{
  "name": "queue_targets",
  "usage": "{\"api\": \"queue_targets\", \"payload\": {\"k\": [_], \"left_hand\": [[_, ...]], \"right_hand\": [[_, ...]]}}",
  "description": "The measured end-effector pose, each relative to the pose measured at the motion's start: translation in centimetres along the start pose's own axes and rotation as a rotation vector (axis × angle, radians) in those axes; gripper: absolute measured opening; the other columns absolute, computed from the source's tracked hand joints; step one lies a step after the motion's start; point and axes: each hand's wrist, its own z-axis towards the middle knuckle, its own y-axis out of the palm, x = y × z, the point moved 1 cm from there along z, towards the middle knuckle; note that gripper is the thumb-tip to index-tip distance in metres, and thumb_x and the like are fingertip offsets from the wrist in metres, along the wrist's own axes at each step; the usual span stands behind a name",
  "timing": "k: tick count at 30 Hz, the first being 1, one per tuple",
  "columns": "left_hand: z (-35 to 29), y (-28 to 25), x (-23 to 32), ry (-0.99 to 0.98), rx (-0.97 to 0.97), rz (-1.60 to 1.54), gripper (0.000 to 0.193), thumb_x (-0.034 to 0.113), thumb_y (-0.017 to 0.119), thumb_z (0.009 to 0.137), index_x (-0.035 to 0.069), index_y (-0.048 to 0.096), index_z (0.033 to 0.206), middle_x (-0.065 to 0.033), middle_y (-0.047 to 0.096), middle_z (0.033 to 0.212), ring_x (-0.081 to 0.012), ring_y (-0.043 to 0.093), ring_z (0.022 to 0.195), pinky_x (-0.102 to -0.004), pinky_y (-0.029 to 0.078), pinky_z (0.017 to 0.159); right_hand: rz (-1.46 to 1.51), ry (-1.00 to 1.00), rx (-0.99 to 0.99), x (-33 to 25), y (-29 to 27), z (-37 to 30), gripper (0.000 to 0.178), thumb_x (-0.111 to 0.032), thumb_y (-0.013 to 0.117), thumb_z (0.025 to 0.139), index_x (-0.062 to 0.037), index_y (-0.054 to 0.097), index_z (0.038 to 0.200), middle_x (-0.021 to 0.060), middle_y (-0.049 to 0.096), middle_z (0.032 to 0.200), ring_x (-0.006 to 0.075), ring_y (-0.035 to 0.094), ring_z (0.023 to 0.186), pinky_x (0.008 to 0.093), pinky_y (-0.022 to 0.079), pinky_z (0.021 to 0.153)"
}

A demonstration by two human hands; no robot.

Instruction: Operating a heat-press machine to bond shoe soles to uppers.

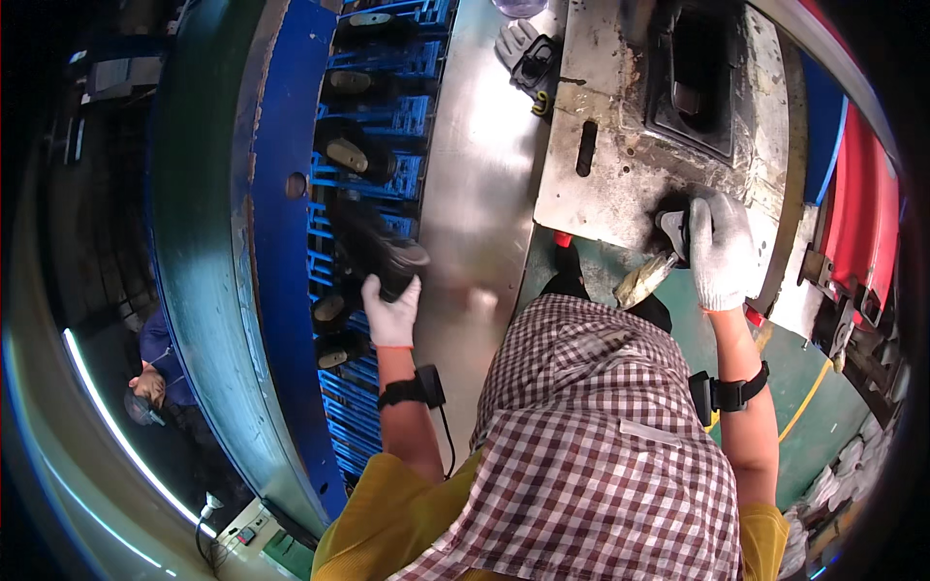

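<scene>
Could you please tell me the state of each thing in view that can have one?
Left hand: gloved, gripping the black shoe.
Black shoe: held partly over the blue rack.
Right hand: gloved, at the metal plate's edge, grip unclear.
Pale wrapped object: slanting beside the right hand.
Blue rack: loaded with dark shoes.
Metal plate: stained.
Loose glove: unworn, lying on the steel bench.
Wrist straps: fastened.
Tube light: lit.

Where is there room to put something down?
On the shiny metal strip, between the blue rack and the stained plate, nearer than the grey glove. The rack is crowded with dark shoes, one held by the left hand.
</scene>
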Motion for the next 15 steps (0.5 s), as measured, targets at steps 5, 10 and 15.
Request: {"api": "queue_targets", "payload": {"k": [5,10,15], "left_hand": [[-3.6,7.0,-6.3,-0.164,-0.470,0.312,0.067,0.019,0.062,0.092,0.001,0.044,0.154,-0.0166,0.059,0.149,-0.0349,0.060,0.133,-0.0572,0.046,0.115],[-7.7,19.7,-14.2,-0.284,-0.845,0.593,0.075,0.011,0.059,0.090,-0.004,0.033,0.158,-0.0190,0.051,0.153,-0.0296,0.052,0.141,-0.0414,0.041,0.120],[-10.2,28.3,-15.1,0.217,-0.950,1.255,0.085,0.012,0.071,0.095,0.005,0.025,0.166,-0.0209,0.044,0.160,-0.0301,0.048,0.145,-0.0420,0.044,0.116]], "right_hand": [[0.085,-0.294,-0.124,-3.2,-1.3,0.9,0.043,-0.029,0.074,0.088,-0.0074,0.068,0.125,0.0142,0.068,0.123,0.0359,0.063,0.111,0.0473,0.050,0.099],[0.898,-0.068,-0.496,-8.1,2.1,0.6,0.098,-0.033,0.075,0.091,0.0033,0.021,0.164,0.0269,0.027,0.168,0.0369,0.029,0.157,0.0410,0.024,0.128],[1.181,0.273,-0.111,-4.0,0.3,5.5,0.077,-0.030,0.077,0.087,0.0023,0.051,0.152,0.0232,0.046,0.158,0.0317,0.041,0.149,0.0396,0.034,0.123]]}}
